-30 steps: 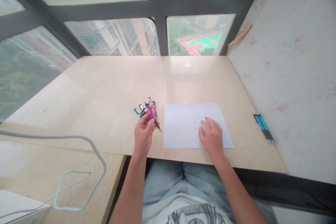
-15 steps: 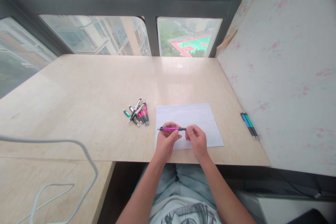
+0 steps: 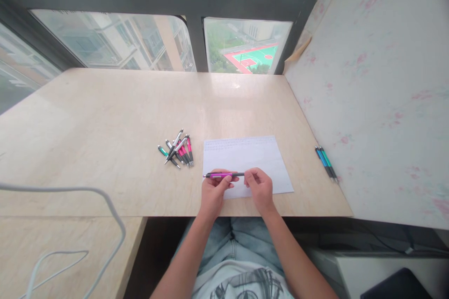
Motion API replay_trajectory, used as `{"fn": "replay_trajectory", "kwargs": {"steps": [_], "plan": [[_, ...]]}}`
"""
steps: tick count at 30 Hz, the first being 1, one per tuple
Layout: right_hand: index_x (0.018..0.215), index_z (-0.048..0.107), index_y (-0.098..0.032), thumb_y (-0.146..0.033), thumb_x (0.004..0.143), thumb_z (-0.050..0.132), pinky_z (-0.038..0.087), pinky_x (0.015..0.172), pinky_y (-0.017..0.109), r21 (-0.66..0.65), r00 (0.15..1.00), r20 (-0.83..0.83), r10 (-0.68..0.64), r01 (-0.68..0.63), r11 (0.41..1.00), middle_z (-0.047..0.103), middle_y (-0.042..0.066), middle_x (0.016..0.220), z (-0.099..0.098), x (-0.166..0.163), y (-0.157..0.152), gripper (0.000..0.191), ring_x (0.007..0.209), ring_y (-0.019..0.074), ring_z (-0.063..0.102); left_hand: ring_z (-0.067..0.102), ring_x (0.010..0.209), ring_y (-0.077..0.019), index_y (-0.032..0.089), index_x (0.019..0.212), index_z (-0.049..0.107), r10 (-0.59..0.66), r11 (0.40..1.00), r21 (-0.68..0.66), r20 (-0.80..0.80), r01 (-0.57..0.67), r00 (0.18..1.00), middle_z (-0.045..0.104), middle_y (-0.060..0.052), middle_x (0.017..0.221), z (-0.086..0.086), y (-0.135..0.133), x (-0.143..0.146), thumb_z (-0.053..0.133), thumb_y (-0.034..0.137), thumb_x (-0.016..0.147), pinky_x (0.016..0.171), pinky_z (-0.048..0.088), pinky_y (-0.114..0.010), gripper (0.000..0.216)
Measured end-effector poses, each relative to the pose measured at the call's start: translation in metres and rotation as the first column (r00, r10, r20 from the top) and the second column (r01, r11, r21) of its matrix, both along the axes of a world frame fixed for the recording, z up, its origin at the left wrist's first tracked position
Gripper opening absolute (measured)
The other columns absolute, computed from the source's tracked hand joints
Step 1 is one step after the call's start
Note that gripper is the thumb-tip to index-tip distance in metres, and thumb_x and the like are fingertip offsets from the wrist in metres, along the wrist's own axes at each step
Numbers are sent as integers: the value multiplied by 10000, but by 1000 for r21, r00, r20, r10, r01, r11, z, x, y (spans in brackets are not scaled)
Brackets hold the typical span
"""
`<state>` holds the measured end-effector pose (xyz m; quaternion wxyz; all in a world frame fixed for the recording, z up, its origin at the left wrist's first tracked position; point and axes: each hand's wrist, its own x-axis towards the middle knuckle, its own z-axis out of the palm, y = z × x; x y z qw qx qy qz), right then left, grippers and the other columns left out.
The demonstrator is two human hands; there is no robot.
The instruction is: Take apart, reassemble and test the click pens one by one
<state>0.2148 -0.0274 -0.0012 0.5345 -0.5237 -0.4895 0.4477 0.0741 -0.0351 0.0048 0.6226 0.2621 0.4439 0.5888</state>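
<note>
the purple pen [image 3: 224, 175] lies level between both hands, just above the near edge of the white paper [image 3: 252, 156]. the left hand [image 3: 214, 191] pinches its coloured barrel with closed fingers; the right hand [image 3: 259, 188] closes on the dark end. best to brace the barrel steady and work only the right fingertips. left of the grip lies the pen pile [image 3: 177, 148]; far right, two pens [image 3: 327, 163].
</note>
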Motion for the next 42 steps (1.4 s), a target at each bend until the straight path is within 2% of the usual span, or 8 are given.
{"fn": "replay_trajectory", "kwargs": {"steps": [5,10,16,22,27,33,38,42], "plan": [[767,660,-193,-365,889,610,471,570,277,68,996,82,45,-51,996,630,7,642,1,1,-2,216,599,152,574,717,673,-148,158,853,665,71,997,-42,74,-68,995,734,-27,757,-3,0,1,826,278,697,636,550,-223,254],[958,679,-204,-330,848,664,528,682,311,126,998,12,68,-69,990,699,57,905,0,2,-1,168,792,190,654,720,721,-149,165,864,666,74,996,-54,121,-68,990,744,-33,802,0,1,0,828,264,698,711,565,-244,252],[757,627,-194,-379,910,579,464,584,266,24,999,27,19,-20,1000,581,-15,623,-4,4,0,245,592,137,552,713,738,-150,155,865,676,50,999,-14,64,-49,997,748,-50,829,2,1,3,809,268,723,708,546,-243,224],[977,667,-204,-352,853,652,494,682,283,50,1000,8,-12,12,999,675,46,907,-5,2,2,194,817,180,622,703,740,-129,156,897,696,86,996,14,45,-87,995,738,-35,821,-1,2,3,786,251,752,697,522,-216,195],[802,651,-197,-378,898,589,483,637,279,-6,999,31,-7,7,1000,631,7,685,-4,2,2,215,653,153,588,701,735,-135,150,897,693,69,998,3,51,-69,996,741,-51,837,-1,3,2,786,244,749,677,518,-216,198],[1001,655,-200,-371,863,634,497,657,285,10,1000,1,-27,27,1000,679,44,860,-3,2,2,221,775,180,626,698,747,-135,155,910,695,71,997,12,71,-72,995,738,-48,855,0,4,2,782,232,752,684,516,-218,197],[804,646,-195,-389,912,565,477,595,275,-17,999,36,-4,5,1000,614,1,656,-1,1,2,237,598,141,560,688,762,-138,155,922,694,38,999,30,62,-40,997,738,-59,888,0,3,2,772,229,760,685,513,-224,194],[899,676,-201,-360,862,629,515,683,302,1,999,-3,-52,52,999,673,33,818,-1,3,4,170,744,173,619,682,771,-133,167,921,699,42,999,29,84,-45,996,738,-54,898,0,4,0,772,231,759,700,511,-225,189]]}}
